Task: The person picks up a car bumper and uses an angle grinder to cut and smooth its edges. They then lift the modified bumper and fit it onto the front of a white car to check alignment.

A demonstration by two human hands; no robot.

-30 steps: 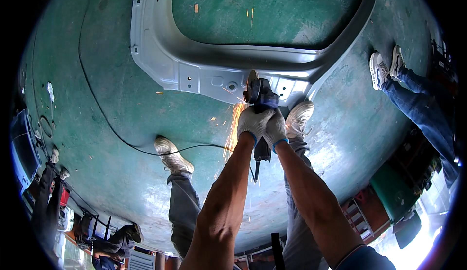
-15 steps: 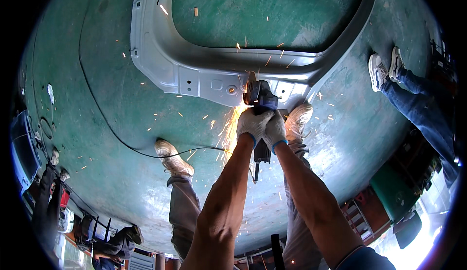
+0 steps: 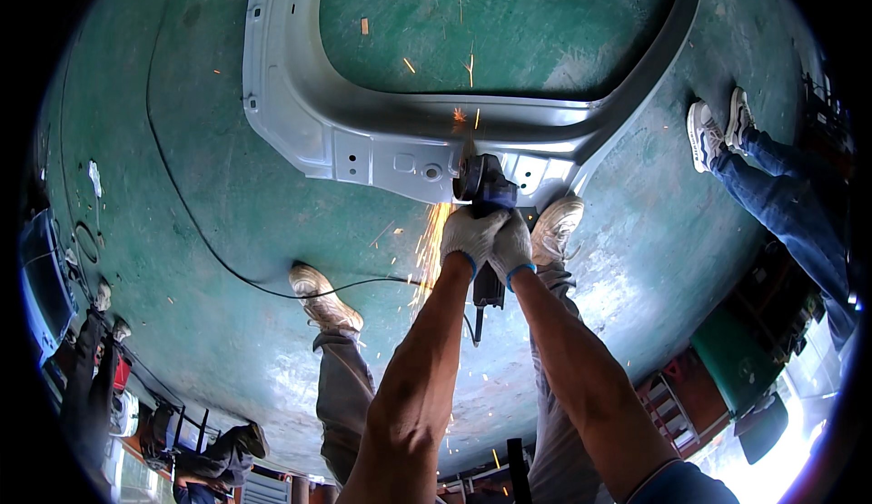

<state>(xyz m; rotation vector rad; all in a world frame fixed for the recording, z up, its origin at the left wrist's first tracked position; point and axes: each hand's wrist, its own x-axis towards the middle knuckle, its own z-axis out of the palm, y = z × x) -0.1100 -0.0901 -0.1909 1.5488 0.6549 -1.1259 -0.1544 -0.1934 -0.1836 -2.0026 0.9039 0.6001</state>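
Both my hands, in white knit gloves with blue cuffs, are wrapped around a dark angle grinder (image 3: 486,182). My left hand (image 3: 470,234) grips it on the left side, and my right hand (image 3: 511,241) closes on it from the right, touching the left. The grinder's disc meets the lower flange of a grey sheet-metal car body panel (image 3: 386,159) on the floor. Orange sparks (image 3: 431,248) stream down toward me beside my left hand, and a few fly up over the panel. The exact contact line is partly hidden by the grinder head.
A black power cord (image 3: 186,209) curves across the green floor (image 3: 245,222) past my left shoe (image 3: 322,297). My right shoe (image 3: 556,229) stands close to the panel's edge. On the right stands a person in jeans (image 3: 777,191); another person's legs (image 3: 84,368) show at lower left.
The grinder and my hands stay nearly in place, still gripping. Fewer sparks are scattered about, and the downward stream looks narrower.
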